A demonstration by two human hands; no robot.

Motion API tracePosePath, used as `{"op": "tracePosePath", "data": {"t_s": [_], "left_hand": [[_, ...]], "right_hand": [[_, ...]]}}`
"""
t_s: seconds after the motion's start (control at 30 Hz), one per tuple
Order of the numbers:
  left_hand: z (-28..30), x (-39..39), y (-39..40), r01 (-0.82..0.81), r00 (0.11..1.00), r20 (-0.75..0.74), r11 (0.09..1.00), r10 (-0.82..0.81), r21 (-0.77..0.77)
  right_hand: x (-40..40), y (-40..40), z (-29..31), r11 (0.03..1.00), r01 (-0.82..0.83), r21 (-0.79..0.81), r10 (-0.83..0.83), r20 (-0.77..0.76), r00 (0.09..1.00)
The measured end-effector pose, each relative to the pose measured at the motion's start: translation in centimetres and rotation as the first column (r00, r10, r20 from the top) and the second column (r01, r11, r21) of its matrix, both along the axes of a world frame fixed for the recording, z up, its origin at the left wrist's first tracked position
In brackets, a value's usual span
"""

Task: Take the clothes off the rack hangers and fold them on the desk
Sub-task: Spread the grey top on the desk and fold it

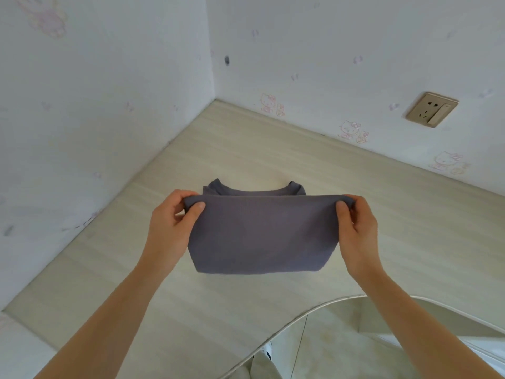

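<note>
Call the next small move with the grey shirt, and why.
Probably lower the folded edge forward onto the collar end. Left hand and right hand each pinch a corner of the grey shirt, its lower half lifted over the desk, collar visible behind.

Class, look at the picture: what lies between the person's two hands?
In the head view, the folded grey shirt stretches between the left hand and right hand, each pinching an upper corner.

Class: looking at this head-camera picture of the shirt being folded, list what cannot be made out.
- Rack and hangers: outside the head view.
- Grey shirt: sleeves and front hidden by its own fold.
- Fingers of left hand and right hand: behind the cloth.
- Desk: near edge cut off.
</note>
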State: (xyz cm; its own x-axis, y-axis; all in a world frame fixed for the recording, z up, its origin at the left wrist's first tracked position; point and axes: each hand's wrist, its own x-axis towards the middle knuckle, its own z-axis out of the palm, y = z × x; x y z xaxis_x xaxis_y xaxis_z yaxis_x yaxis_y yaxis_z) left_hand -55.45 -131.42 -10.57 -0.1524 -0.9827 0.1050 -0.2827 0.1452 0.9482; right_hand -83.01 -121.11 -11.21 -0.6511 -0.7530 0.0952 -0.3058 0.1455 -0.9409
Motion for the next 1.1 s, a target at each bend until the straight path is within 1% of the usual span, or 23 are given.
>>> {"op": "tracePosePath", "data": {"t_s": [0.13, 0.2, 0.3, 0.37, 0.47, 0.63, 0.7, 0.8, 0.97, 1.03, 1.1], "left_hand": [[-2.6, -2.5, -4.8, -0.127, 0.992, -0.007, 0.989, 0.128, 0.078], [-4.5, -3.7, -7.1, -0.176, 0.984, 0.027, 0.979, 0.174, 0.106], [-7.8, -5.2, -10.3, -0.233, 0.969, 0.106, 0.967, 0.222, 0.105], [-9.5, -5.8, -11.8, -0.263, 0.953, 0.178, 0.961, 0.245, 0.082], [-12.3, -6.9, -14.0, -0.296, 0.905, 0.332, 0.954, 0.266, 0.042], [-16.6, -7.4, -16.4, -0.285, 0.803, 0.558, 0.957, 0.212, 0.048], [-17.6, -7.7, -16.9, -0.296, 0.762, 0.616, 0.954, 0.200, 0.056], [-18.5, -8.3, -17.1, -0.328, 0.743, 0.631, 0.943, 0.223, 0.053], [-17.9, -8.1, -16.6, -0.359, 0.776, 0.579, 0.930, 0.251, 0.077], [-17.3, -7.5, -15.6, -0.381, 0.797, 0.544, 0.917, 0.261, 0.119], [-17.0, -6.6, -14.0, -0.377, 0.807, 0.543, 0.910, 0.232, 0.172]], "right_hand": [[-1.8, -4.5, -2.0, 0.995, 0.008, 0.103, -0.008, 0.005, 1.000], [-2.4, -6.8, -3.3, 0.989, 0.002, 0.149, 0.001, -0.026, 1.000], [-3.7, -10.6, -6.0, 0.978, -0.018, 0.208, 0.038, -0.096, 0.995], [-4.2, -12.4, -7.7, 0.968, -0.045, 0.246, 0.079, -0.128, 0.989], [-5.4, -15.3, -10.8, 0.938, -0.064, 0.341, 0.127, -0.168, 0.978], [-6.9, -18.2, -14.7, 0.864, -0.055, 0.501, 0.173, -0.191, 0.966], [-7.2, -18.7, -15.8, 0.839, -0.049, 0.542, 0.192, -0.212, 0.958], [-7.6, -19.3, -16.8, 0.827, -0.044, 0.561, 0.202, -0.224, 0.954], [-8.3, -19.0, -16.3, 0.839, -0.048, 0.542, 0.183, -0.197, 0.963], [-8.2, -17.7, -15.8, 0.811, -0.027, 0.584, 0.163, -0.182, 0.970], [-7.7, -15.8, -15.6, 0.772, -0.023, 0.635, 0.152, -0.150, 0.977]]}}
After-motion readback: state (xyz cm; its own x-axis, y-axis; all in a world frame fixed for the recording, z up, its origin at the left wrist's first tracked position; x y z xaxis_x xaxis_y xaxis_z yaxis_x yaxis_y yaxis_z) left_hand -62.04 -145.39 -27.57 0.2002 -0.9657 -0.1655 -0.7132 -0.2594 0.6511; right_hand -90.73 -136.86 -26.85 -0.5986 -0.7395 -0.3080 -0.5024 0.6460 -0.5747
